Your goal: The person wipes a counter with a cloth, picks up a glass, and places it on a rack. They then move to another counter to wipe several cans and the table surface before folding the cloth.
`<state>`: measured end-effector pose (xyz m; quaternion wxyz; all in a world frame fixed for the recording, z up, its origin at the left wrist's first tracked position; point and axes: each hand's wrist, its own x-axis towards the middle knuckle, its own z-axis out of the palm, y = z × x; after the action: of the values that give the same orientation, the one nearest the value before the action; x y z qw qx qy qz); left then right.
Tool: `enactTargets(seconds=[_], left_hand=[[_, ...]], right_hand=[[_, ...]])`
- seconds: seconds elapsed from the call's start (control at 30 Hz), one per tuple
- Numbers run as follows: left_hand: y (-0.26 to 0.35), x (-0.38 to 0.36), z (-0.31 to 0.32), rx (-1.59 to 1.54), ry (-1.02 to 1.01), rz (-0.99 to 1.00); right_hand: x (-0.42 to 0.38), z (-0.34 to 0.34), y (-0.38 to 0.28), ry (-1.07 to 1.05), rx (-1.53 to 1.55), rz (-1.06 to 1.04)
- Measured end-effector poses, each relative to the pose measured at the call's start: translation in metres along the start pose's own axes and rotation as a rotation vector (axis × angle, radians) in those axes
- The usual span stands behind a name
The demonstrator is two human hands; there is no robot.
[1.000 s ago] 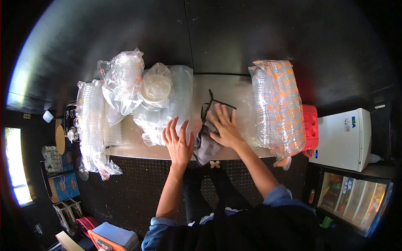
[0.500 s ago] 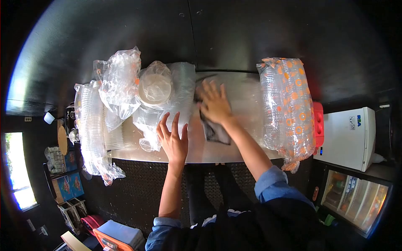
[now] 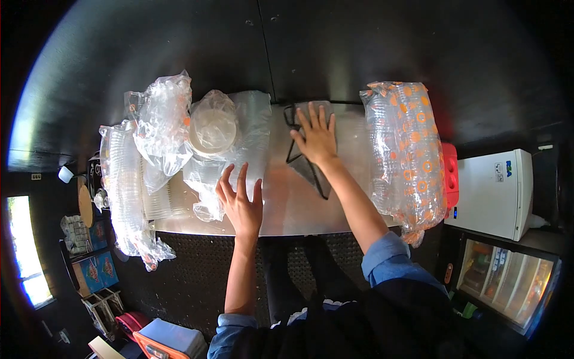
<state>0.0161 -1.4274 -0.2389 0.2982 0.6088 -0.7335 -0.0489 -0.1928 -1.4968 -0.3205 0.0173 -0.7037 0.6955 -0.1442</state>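
Observation:
On the metal table [image 3: 350, 137], a dark grey cloth [image 3: 305, 170] with black edging lies partly folded. My right hand [image 3: 317, 140] presses flat on its upper part, fingers spread. Nothing is in my left hand [image 3: 241, 206]; its fingers are apart and bent, near the front edge of a clear plastic bag. Left of the cloth is a wrapped stack of clear lids [image 3: 254, 119], beside a bag of round white containers [image 3: 213, 130].
Bagged clear cups [image 3: 122, 185] and a crumpled plastic bag [image 3: 161, 122] sit at the left. An orange-patterned cup sleeve [image 3: 409, 155] stands right, beside a red tray [image 3: 450, 179]. Beyond are a white appliance [image 3: 490, 194] and a glass-door fridge [image 3: 505, 281].
My right hand has shifted slightly right over the cloth, whose top now lies spread beneath it. My left hand stays open and has barely moved. The whole view has shifted slightly.

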Motion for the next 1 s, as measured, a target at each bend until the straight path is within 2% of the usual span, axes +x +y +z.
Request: enactTargets(seconds=[0.03, 0.1, 0.17, 0.2, 0.3, 0.37, 0.43, 0.47, 0.5, 0.53, 0.63, 0.77, 0.83, 0.87, 0.93, 1.0], left_hand=[[0.001, 0.000, 0.000, 0.004, -0.007, -0.017], [-0.001, -0.002, 0.002, -0.006, 0.000, -0.013], [-0.001, -0.001, 0.002, 0.006, 0.017, -0.002], [-0.002, -0.002, 0.002, 0.004, 0.014, -0.002], [-0.004, -0.004, 0.004, -0.003, -0.001, -0.001], [-0.003, -0.004, 0.002, 0.020, -0.009, 0.006], [-0.003, -0.005, 0.001, 0.047, -0.012, 0.018], [-0.003, -0.006, 0.002, 0.047, -0.018, 0.023], [-0.004, -0.006, 0.001, 0.049, -0.019, 0.029], [-0.005, -0.007, 0.000, 0.049, -0.021, 0.036], [-0.006, -0.006, -0.004, 0.034, -0.053, 0.062], [-0.012, -0.003, -0.010, 0.017, -0.060, 0.119], [-0.016, -0.002, -0.014, -0.016, -0.100, 0.161], [-0.018, -0.001, -0.014, -0.022, -0.103, 0.170], [-0.023, -0.001, -0.015, -0.013, -0.104, 0.229], [-0.027, 0.000, -0.016, -0.024, -0.108, 0.259]], right_hand=[[-0.004, -0.002, -0.008, -0.009, -0.050, -0.015], [-0.052, -0.015, -0.030, -0.141, 0.122, -0.307], [-0.100, -0.024, -0.048, -0.232, 0.210, -0.440], [-0.101, -0.023, -0.046, -0.233, 0.209, -0.437], [-0.083, -0.023, -0.036, -0.228, 0.188, -0.326], [-0.044, -0.005, -0.014, -0.023, 0.101, -0.203], [-0.012, 0.003, 0.011, 0.085, 0.051, 0.013], [-0.008, 0.003, 0.019, 0.084, 0.053, 0.021], [-0.008, 0.002, 0.026, 0.127, 0.026, 0.133], [-0.012, 0.001, 0.030, 0.169, -0.004, 0.246], [-0.046, -0.001, 0.023, 0.223, -0.021, 0.369], [-0.102, -0.009, -0.020, 0.209, -0.081, 0.458], [-0.119, -0.018, -0.057, 0.039, -0.055, 0.348], [-0.120, -0.018, -0.061, 0.042, -0.059, 0.358], [-0.126, -0.017, -0.065, -0.054, 0.120, -0.035], [-0.117, -0.018, -0.037, -0.055, 0.154, -0.022]])
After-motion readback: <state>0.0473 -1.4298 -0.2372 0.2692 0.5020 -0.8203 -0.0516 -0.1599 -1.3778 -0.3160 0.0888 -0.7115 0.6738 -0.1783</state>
